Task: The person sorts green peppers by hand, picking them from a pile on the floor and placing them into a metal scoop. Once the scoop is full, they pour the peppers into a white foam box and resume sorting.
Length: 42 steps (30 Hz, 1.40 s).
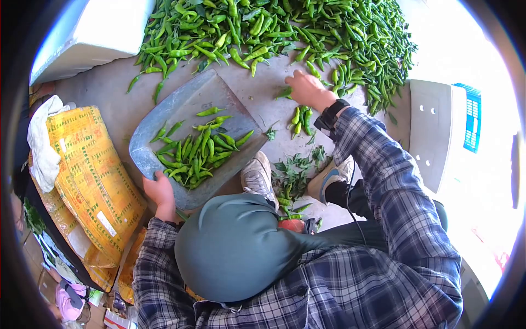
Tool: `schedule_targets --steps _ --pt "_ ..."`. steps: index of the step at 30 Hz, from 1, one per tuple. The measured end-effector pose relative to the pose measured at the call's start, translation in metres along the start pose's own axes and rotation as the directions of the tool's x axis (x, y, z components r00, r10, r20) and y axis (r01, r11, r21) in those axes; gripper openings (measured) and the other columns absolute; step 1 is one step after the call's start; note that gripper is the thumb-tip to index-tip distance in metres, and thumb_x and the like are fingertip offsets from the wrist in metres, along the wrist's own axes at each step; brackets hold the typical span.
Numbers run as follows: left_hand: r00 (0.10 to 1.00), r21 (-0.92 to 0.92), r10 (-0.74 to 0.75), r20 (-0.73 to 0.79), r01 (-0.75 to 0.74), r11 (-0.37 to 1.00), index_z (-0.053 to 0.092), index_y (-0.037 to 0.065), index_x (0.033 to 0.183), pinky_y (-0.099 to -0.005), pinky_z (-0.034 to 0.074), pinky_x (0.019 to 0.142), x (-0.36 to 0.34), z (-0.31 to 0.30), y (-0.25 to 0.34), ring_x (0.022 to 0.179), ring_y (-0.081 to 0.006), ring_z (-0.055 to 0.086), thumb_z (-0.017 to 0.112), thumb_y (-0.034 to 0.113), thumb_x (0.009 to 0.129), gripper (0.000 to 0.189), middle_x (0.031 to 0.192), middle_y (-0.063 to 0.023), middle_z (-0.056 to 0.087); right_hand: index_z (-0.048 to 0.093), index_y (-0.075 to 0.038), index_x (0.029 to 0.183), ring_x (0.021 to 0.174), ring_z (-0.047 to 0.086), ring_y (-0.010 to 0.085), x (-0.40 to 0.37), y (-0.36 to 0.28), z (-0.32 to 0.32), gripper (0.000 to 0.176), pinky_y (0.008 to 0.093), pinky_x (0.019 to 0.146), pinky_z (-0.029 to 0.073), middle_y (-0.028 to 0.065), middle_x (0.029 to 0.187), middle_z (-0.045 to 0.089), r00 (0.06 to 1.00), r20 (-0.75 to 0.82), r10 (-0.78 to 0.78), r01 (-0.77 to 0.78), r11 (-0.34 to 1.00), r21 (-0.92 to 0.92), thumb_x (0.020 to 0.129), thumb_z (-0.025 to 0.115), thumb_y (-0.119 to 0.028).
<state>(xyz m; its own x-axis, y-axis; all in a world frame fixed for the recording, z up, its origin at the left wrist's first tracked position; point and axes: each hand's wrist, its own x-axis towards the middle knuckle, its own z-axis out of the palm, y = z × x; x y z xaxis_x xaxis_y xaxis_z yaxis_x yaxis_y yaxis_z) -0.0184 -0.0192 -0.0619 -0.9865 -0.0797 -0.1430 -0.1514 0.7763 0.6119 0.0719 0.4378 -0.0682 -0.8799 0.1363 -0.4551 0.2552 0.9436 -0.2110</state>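
A grey metal scoop (147, 129) lies on the floor left of centre, with a heap of green chili peppers (203, 148) in it. My left hand (159, 190) is closed on the scoop's near left edge. Beyond the scoop, at the near edge of a large pile of green peppers (356, 38), my right hand (309, 89) reaches out with its fingers curled together. Something green shows beside its fingertips, but what they hold, if anything, is hidden. Just below that hand sits a small cluster of peppers (301, 119).
Loose green leaves (296, 171) and a few peppers lie between my shoes (257, 178). Yellow taped cardboard (93, 175) with a white cloth (45, 142) stands on the left. A white foam box (98, 33) is at the upper left, another pale box (433, 131) at the right.
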Motion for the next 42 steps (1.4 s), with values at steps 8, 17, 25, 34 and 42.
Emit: schedule_targets --steps 8,17,25,34,42 --pt "1.0 0.038 -0.029 -0.008 0.029 0.999 0.055 -0.006 0.103 -0.0382 0.045 0.077 0.0 -0.001 0.001 0.086 -0.034 0.06 0.055 0.009 0.077 0.03 0.093 -0.0214 0.062 0.054 -0.003 0.097 0.083 0.058 0.0363 0.003 0.006 0.006 0.032 0.0446 0.072 0.047 0.0189 0.087 0.059 0.993 0.047 0.104 -0.107 0.993 0.059 0.069 0.061 -0.017" --pt "1.0 -0.005 -0.011 -0.006 0.011 1.0 0.054 -0.005 0.105 -0.0371 0.044 0.079 0.001 0.0 -0.002 0.088 -0.0315 0.061 0.054 0.008 0.075 0.032 0.096 -0.0199 0.062 0.06 -0.006 0.089 0.078 0.06 0.0342 -0.029 -0.103 0.001 0.03 0.04 0.07 0.048 0.0173 0.085 0.063 0.972 -0.199 -0.126 0.231 0.677 0.699 0.072 0.062 -0.031" --pt "1.0 0.017 -0.022 0.006 0.021 1.0 0.053 -0.008 0.104 -0.0366 0.045 0.078 0.0 -0.002 0.008 0.087 -0.0316 0.061 0.052 0.007 0.076 0.032 0.098 -0.0219 0.062 0.047 -0.002 0.098 0.071 0.062 0.0356 -0.076 -0.015 0.033 0.033 0.0447 0.064 0.049 0.0197 0.073 0.061 0.868 -0.067 0.492 -0.454 0.841 0.294 0.079 0.056 -0.028" --pt "1.0 0.039 -0.009 -0.003 0.009 0.999 0.054 -0.007 0.104 -0.0367 0.045 0.079 -0.001 -0.002 0.009 0.088 -0.0313 0.061 0.052 0.007 0.076 0.031 0.097 -0.0208 0.062 0.045 -0.006 0.109 0.083 0.061 0.0363 -0.042 -0.034 0.037 0.044 0.043 0.07 0.049 0.0217 0.089 0.059 0.907 -0.059 0.417 -0.399 0.895 0.199 0.071 0.062 -0.017" --pt "1.0 0.063 -0.025 -0.003 0.025 0.998 0.054 -0.007 0.104 -0.0375 0.045 0.079 0.0 -0.002 0.006 0.088 -0.0321 0.061 0.054 0.008 0.077 0.032 0.097 -0.021 0.062 0.053 -0.006 0.106 0.074 0.063 0.0325 -0.042 -0.082 0.006 0.045 0.0403 0.067 0.05 0.0165 0.078 0.064 0.981 -0.035 0.193 -0.094 0.616 0.782 0.068 0.065 -0.027"
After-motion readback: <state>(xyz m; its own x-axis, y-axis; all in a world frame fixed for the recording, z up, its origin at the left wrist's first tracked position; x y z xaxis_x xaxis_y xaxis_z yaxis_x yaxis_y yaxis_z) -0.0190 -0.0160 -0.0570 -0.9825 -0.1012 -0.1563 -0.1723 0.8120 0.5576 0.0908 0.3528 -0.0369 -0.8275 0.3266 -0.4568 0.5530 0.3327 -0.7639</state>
